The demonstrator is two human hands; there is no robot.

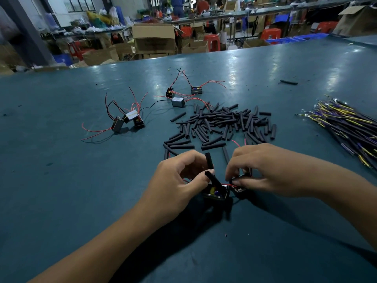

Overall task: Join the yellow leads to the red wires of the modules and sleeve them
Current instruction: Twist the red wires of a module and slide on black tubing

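Near the table's front, my left hand (179,180) grips two black sleeves (210,170) between curled fingers and thumb. A small black module (216,194) lies just below them. My right hand (259,170) pinches a thin red wire (228,184) that runs from that module, with a second black module (241,188) under its fingers. A pile of several black sleeves (222,123) lies beyond the hands. The bundle of yellow leads (350,127) lies at the right.
Two groups of modules with red and black wires stand further back: one group (130,119) at the left, the other group (179,94) in the middle. A lone sleeve (288,82) lies far right. Behind the teal table (61,180) are cartons and stools.
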